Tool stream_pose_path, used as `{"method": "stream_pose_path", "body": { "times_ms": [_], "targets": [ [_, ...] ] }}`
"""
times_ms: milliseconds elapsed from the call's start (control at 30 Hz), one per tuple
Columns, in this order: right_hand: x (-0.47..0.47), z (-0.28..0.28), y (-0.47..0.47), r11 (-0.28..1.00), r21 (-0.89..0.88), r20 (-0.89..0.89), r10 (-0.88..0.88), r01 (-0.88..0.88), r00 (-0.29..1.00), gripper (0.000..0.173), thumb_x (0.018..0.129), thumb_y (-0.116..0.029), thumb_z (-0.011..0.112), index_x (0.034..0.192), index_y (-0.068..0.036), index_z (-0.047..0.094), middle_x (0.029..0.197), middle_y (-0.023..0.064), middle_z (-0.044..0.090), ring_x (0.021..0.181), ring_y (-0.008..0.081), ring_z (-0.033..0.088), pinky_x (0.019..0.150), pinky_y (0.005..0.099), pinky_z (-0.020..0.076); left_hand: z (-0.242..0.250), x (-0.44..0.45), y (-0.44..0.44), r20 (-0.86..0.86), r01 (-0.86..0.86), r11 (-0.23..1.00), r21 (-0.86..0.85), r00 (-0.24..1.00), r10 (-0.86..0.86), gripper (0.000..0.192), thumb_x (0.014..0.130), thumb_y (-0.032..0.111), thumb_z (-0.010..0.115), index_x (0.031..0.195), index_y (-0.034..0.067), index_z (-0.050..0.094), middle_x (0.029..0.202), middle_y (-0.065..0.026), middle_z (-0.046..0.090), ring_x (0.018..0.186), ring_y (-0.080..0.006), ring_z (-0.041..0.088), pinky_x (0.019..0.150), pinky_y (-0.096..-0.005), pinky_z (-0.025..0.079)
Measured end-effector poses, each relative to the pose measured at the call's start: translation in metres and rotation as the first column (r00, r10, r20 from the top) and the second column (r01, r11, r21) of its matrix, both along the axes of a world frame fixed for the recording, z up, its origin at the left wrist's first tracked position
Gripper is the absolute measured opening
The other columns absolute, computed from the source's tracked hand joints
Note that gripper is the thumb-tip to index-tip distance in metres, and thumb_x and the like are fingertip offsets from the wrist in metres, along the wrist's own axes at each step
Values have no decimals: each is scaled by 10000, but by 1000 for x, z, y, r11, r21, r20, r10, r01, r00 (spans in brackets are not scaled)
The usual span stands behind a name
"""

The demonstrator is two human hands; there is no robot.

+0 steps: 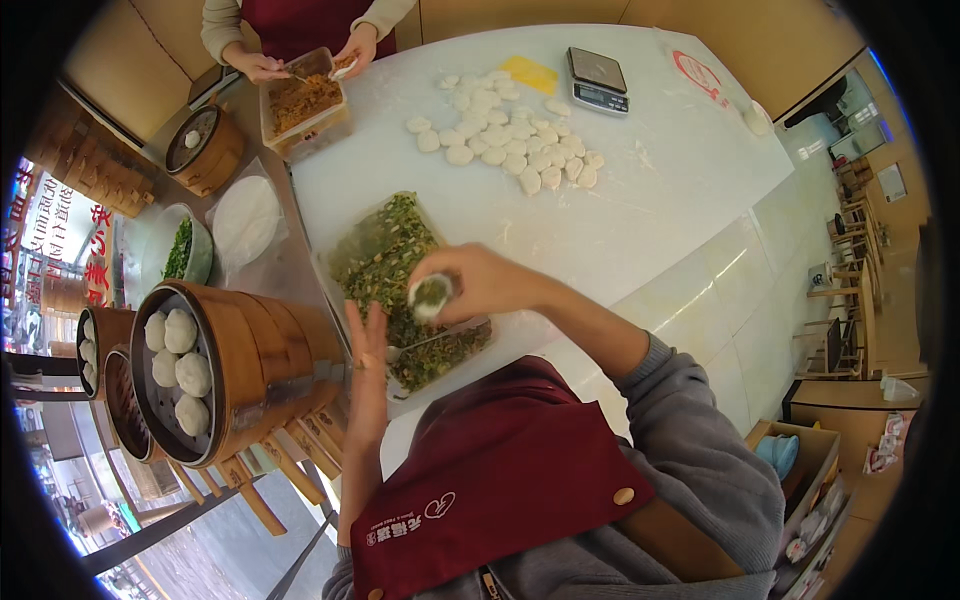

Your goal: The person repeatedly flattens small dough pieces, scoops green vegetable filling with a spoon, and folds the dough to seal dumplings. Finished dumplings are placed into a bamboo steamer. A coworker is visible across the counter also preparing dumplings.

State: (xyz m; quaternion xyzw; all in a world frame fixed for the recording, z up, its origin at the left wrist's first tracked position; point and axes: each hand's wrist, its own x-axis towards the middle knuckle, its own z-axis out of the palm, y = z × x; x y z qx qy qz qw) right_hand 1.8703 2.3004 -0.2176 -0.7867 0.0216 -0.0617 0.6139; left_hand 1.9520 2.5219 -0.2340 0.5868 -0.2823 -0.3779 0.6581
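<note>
In my right hand (480,281) is a dough wrapper (429,298) cupped around chopped green filling, slightly blurred. The hand is over a clear rectangular tub (326,259) of green vegetable filling (386,255). My left hand (367,349) is raised at the tub's left side, fingers extended and apart, with nothing seen in it. A metal spoon (442,336) lies across the filling below my right hand, part of its handle hidden. Farther off on the white worktop (660,202) lie many flattened dough rounds (510,139), dusted with flour.
Left of me stands a tall bamboo steamer stack (255,375) with several buns (180,330) on top. A bowl of chopped greens (201,247) and white round sheets (246,217) sit beyond. A co-worker's hands (356,49) work over a tub of orange-brown filling (341,124). A digital scale (598,79) stands at the far side.
</note>
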Motion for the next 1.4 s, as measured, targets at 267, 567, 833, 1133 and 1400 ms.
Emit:
{"method": "stream_pose_path", "body": {
  "times_ms": [267, 567, 833, 1133, 1400],
  "targets": [
    [-44, -102, -100, 705, -545, -175, -625, 454, 761, 398, 614, -209, 758, 968, -56, 662, 896, 146, 653, 848, 295, 620, 772, 372, 500, -34, -1, 17, 763, 68, 981, 184, 619, -186, 818, 941, 473, 441, 1451, -86, 131, 1507, -281, 173, 1393, -419, 216, 1122, -439, 220],
    [-61, -154, -139, 623, -591, -75, -674, 512, 735, 635, 731, -304, 766, 1255, -22, 545, 1238, 182, 559, 1143, 334, 536, 967, 374, 436, -49, -4, 40, 807, 102, 973, 206, 544, -228, 759, 950, 480, 420, 1435, -70, 225, 1479, -291, 237, 1347, -441, 296, 1099, -469, 258],
    [-94, -185, -169, 296, -901, 21, -700, 316, 714, 508, 950, -296, 444, 1375, -21, 404, 1478, 164, 327, 1359, 340, 313, 1097, 449, 281, -29, -12, 24, 371, -208, 978, 0, 908, 193, 584, 931, 100, 462, 1461, 7, 235, 1497, -185, 278, 1393, -295, 273, 1105, -448, 252],
    [-57, -128, -102, 675, -655, -90, -516, 340, 852, 600, 659, -191, 780, 1207, -42, 585, 1096, 178, 590, 978, 300, 571, 922, 405, 456, 2, -14, -3, -192, -310, 946, 89, 927, 322, 426, 957, 40, 459, 1380, 38, 403, 1243, -112, 515, 1142, -201, 523, 931, -332, 475],
    [-40, -95, -81, 875, -160, -260, -485, 458, 835, 397, 646, -85, 745, 1027, -41, 641, 934, 83, 599, 861, 214, 596, 757, 340, 498, 19, -12, -14, -440, -166, 984, 68, 880, 179, 426, 989, 115, 453, 1399, 31, 372, 1275, -125, 507, 1175, -221, 512, 988, -337, 447]
  ]
}}
